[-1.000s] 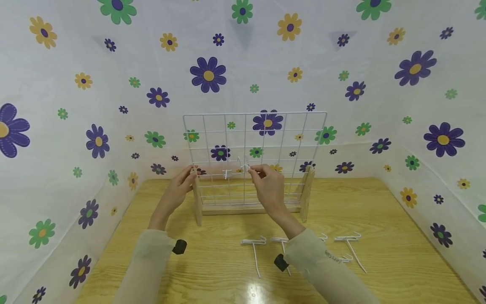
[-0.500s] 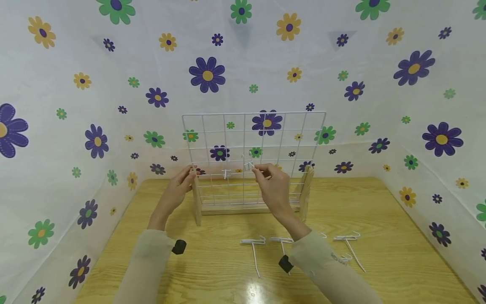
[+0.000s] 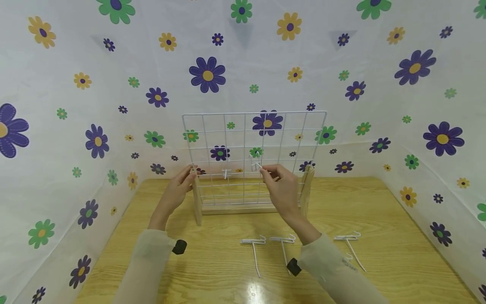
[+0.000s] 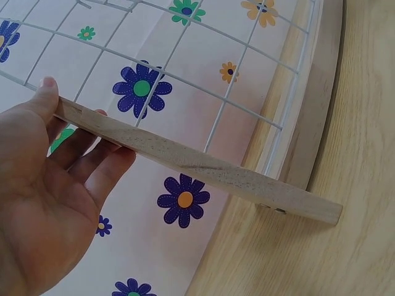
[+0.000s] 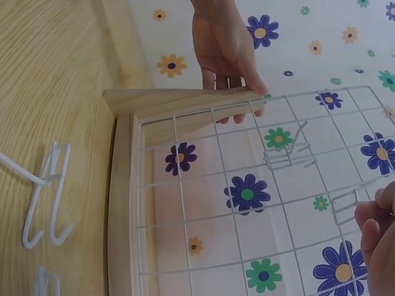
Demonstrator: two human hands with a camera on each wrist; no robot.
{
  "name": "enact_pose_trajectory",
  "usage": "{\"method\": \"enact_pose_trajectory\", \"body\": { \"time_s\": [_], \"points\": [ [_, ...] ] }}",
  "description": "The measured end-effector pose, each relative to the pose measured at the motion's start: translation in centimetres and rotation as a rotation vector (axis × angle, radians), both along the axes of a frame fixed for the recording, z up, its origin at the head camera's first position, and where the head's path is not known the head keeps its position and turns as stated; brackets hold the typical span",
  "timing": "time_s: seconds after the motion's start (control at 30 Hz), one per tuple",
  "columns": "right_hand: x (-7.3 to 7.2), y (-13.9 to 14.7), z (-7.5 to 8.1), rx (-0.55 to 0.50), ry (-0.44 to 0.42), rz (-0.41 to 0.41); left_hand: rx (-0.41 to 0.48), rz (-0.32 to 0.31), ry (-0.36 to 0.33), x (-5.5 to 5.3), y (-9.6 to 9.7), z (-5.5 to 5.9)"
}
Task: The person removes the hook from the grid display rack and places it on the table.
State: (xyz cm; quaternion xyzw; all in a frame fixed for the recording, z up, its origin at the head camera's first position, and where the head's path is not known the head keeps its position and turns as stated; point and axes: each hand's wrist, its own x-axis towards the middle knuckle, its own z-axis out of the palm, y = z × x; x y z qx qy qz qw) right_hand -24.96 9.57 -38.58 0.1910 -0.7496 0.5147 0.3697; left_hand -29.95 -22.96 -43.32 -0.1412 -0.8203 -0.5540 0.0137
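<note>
A white wire grid panel (image 3: 244, 135) stands upright in a wooden stand (image 3: 197, 204). My left hand (image 3: 175, 192) grips the top of the stand's left post; the left wrist view shows the thumb on one side of this post (image 4: 197, 166) and fingers on the other. Between thumb and fingertips, my right hand (image 3: 282, 190) pinches a white wire display hook (image 5: 345, 205) by its prong, at the grid's face. Whether its back hooks catch a wire cannot be told. Another white display hook (image 5: 287, 159) hangs on the grid left of it.
On the wooden table (image 3: 212, 261) in front lie several more white display hooks, among them a hook (image 3: 253, 242), a second hook (image 3: 282, 240) and a third hook (image 3: 347, 238). My right sleeve partly covers another. A flower-printed sheet (image 3: 265, 63) surrounds the table.
My right hand has moved a little to the right along the grid, carrying the display hook with it. The left hand stays on the post.
</note>
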Motion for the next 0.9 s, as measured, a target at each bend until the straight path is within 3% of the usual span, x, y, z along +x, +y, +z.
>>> {"method": "enact_pose_trajectory", "body": {
  "time_s": [0.4, 0.73, 0.9],
  "points": [
    [1.4, 1.8, 0.1, -0.030, -0.005, 0.001, 0.000, -0.003, 0.010, -0.1, 0.0, -0.2],
    [2.3, 2.8, 0.0, -0.038, -0.023, -0.072, 0.013, 0.006, 0.007, -0.2, 0.0, -0.4],
    [2.8, 3.6, -0.2, -0.044, -0.018, -0.056, 0.016, 0.008, 0.007, -0.2, -0.1, -0.5]
  ]
}}
